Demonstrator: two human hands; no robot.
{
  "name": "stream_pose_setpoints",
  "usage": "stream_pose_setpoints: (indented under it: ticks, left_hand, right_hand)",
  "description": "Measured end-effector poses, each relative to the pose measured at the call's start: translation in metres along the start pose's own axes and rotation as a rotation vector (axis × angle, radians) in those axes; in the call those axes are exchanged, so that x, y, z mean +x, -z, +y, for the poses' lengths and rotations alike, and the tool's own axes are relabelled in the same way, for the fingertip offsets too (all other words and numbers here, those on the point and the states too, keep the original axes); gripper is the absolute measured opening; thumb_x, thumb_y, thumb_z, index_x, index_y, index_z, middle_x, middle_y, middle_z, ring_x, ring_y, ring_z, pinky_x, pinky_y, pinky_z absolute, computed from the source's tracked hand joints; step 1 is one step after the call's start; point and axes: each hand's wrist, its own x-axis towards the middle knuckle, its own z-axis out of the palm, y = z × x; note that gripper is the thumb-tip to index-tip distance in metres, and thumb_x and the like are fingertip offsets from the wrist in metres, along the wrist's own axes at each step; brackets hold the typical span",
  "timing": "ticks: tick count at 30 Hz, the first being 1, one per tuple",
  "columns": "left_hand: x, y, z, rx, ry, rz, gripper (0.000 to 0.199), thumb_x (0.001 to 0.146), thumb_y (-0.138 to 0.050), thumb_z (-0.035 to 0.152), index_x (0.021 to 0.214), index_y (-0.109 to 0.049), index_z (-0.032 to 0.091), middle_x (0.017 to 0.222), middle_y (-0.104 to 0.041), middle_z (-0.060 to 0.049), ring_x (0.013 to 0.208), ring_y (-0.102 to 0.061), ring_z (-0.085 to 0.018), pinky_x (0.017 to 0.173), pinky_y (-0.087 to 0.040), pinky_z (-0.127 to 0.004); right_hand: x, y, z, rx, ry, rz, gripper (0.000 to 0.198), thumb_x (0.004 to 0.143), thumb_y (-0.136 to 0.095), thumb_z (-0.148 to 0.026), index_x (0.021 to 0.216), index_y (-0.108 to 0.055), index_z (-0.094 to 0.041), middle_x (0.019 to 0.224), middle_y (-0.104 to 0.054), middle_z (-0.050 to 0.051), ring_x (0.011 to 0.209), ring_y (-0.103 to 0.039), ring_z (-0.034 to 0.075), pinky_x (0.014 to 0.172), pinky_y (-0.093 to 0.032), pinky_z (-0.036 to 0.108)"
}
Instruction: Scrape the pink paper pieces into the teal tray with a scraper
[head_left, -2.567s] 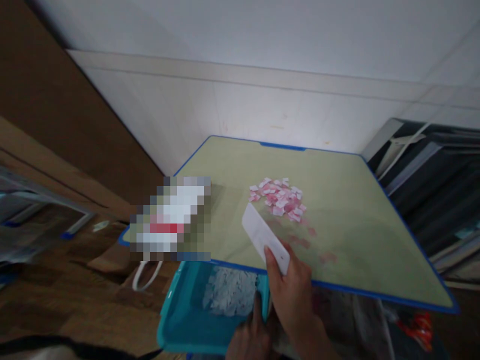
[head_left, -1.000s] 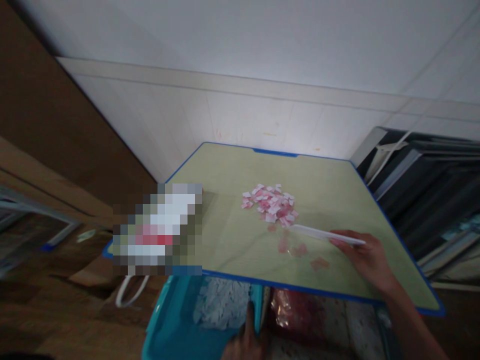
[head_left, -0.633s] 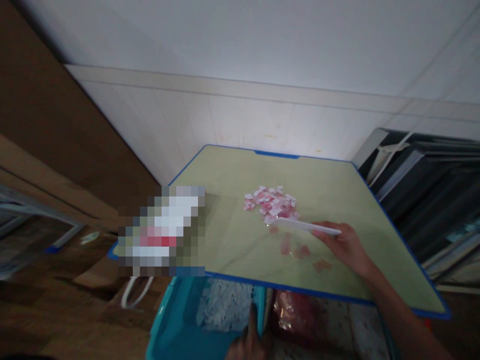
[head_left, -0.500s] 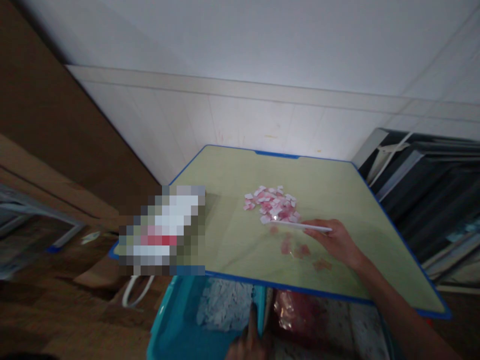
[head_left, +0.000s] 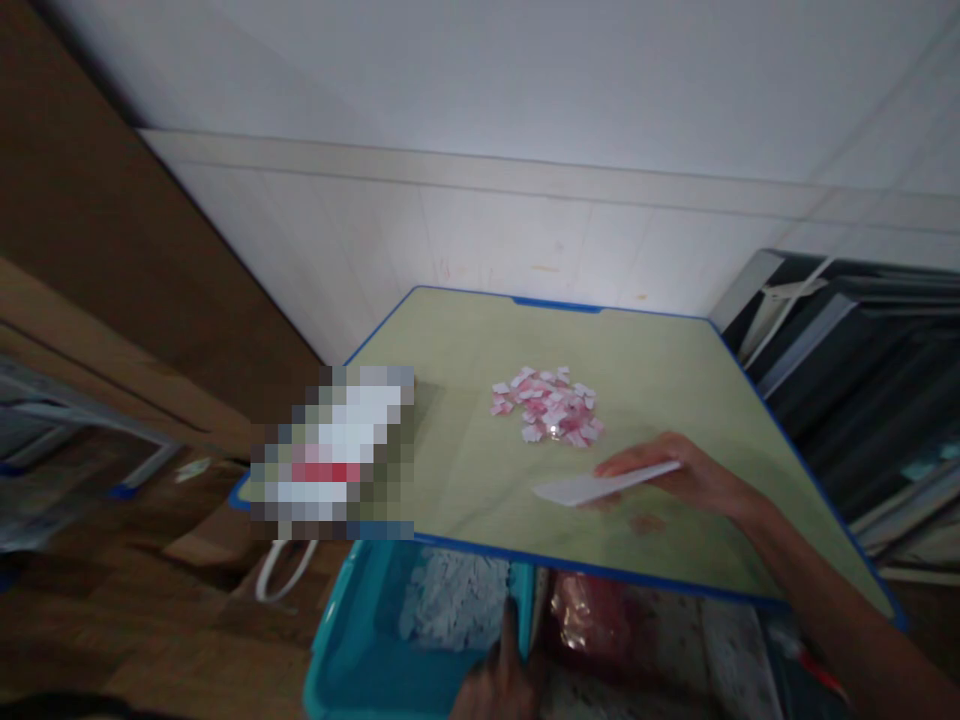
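Observation:
My right hand point(head_left: 675, 468) is closed on a thin flat white card point(head_left: 581, 487), held tilted just above the yellow-green board. Farther back on the board lies a loose pile of small pink and white squares point(head_left: 551, 402), apart from the card. A faint reddish piece point(head_left: 646, 523) lies below my right hand; others near it are partly hidden by the card. At the bottom edge my left hand point(head_left: 496, 690) has its index finger stretched along the right side of a teal basin point(head_left: 326, 640). Its other fingers are dim and partly cut off.
The blue-edged board point(head_left: 465, 335) stands against a white wall. A blurred-out white and red item point(head_left: 337, 440) sits on its left side. White flakes point(head_left: 457, 595) lie in the basin, beside a shiny red package point(head_left: 589, 610). Dark flat panels point(head_left: 885, 350) lean at the right.
My right hand has brought the card toward me, away from the pile, and turned it so more of its face shows. My left hand stays nearly in place.

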Motion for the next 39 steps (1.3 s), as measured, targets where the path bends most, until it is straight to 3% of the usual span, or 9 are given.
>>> stream_pose_setpoints:
  ticks: [3,7,9,13,17,23,29,39]
  left_hand:
    - [0.000,-0.001,0.000,0.003,-0.006,0.005,0.056,0.065,-0.032,-0.004,0.109,-0.050,0.026,0.119,-0.050,-0.014,0.090,-0.058,-0.022,0.070,-0.050,-0.037]
    - [0.000,-0.001,-0.001,-0.025,-0.023,0.013,0.050,0.068,-0.034,0.000,0.107,-0.051,0.026,0.121,-0.048,-0.015,0.090,-0.058,-0.023,0.070,-0.049,-0.037]
    - [0.000,0.000,-0.001,-0.034,-0.021,0.017,0.048,0.068,-0.036,0.002,0.107,-0.051,0.025,0.123,-0.046,-0.016,0.088,-0.059,-0.023,0.070,-0.049,-0.037]
    - [-0.001,0.004,-0.001,-0.074,-0.005,-0.030,0.044,0.066,-0.049,0.012,0.108,-0.052,0.024,0.127,-0.042,-0.017,0.090,-0.058,-0.026,0.073,-0.048,-0.039]
    - [0.001,0.002,-0.001,-0.068,-0.008,-0.027,0.052,0.068,-0.051,0.015,0.118,-0.042,0.028,0.127,-0.041,-0.016,0.092,-0.057,-0.025,0.075,-0.047,-0.038]
    - [0.003,-0.003,0.000,-0.035,0.024,-0.029,0.037,0.069,-0.051,0.018,0.105,-0.053,0.025,0.126,-0.043,-0.016,0.087,-0.059,-0.024,0.073,-0.048,-0.037]
    - [0.001,-0.006,-0.001,-0.029,0.016,0.036,0.041,0.069,-0.055,0.021,0.108,-0.051,0.028,0.118,-0.050,-0.015,0.086,-0.059,-0.023,0.072,-0.048,-0.035]
    - [-0.001,-0.001,0.001,0.003,0.014,0.059,0.047,0.067,-0.058,0.023,0.113,-0.047,0.029,0.121,-0.046,-0.017,0.079,-0.061,-0.021,0.068,-0.050,-0.035]
  right_hand:
    - [-0.019,0.010,-0.004,0.008,-0.031,-0.041,0.038,0.075,-0.050,-0.044,0.095,-0.066,-0.016,0.091,-0.067,0.011,0.087,-0.060,0.024,0.079,-0.044,0.035]
    - [-0.042,0.014,-0.008,0.036,-0.075,-0.011,0.038,0.073,-0.051,-0.045,0.091,-0.067,-0.016,0.096,-0.066,0.011,0.089,-0.060,0.025,0.081,-0.042,0.036]
    - [-0.052,0.016,-0.005,0.010,-0.157,0.117,0.033,0.071,-0.055,-0.042,0.086,-0.069,-0.017,0.090,-0.068,0.009,0.084,-0.061,0.024,0.078,-0.044,0.035]
    - [-0.066,0.028,0.009,-0.044,-0.341,0.497,0.027,0.065,-0.062,-0.037,0.077,-0.069,-0.014,0.068,-0.069,0.006,0.060,-0.062,0.020,0.056,-0.049,0.030]
    - [-0.067,0.043,0.025,0.028,-0.374,0.598,0.033,0.064,-0.063,-0.035,0.088,-0.065,-0.011,0.082,-0.069,0.009,0.064,-0.063,0.020,0.060,-0.050,0.032]
    - [-0.042,0.030,0.021,0.088,-0.361,0.490,0.036,0.060,-0.066,-0.034,0.087,-0.065,-0.010,0.076,-0.069,0.007,0.066,-0.062,0.019,0.062,-0.049,0.030]
    - [-0.015,0.001,0.006,0.136,-0.338,0.307,0.034,0.057,-0.067,-0.031,0.083,-0.067,-0.010,0.065,-0.068,0.003,0.053,-0.058,0.013,0.050,-0.046,0.024]
    - [-0.033,-0.018,-0.007,0.199,-0.364,0.222,0.026,0.059,-0.066,-0.030,0.078,-0.066,-0.012,0.070,-0.069,0.002,0.057,-0.060,0.012,0.055,-0.047,0.024]
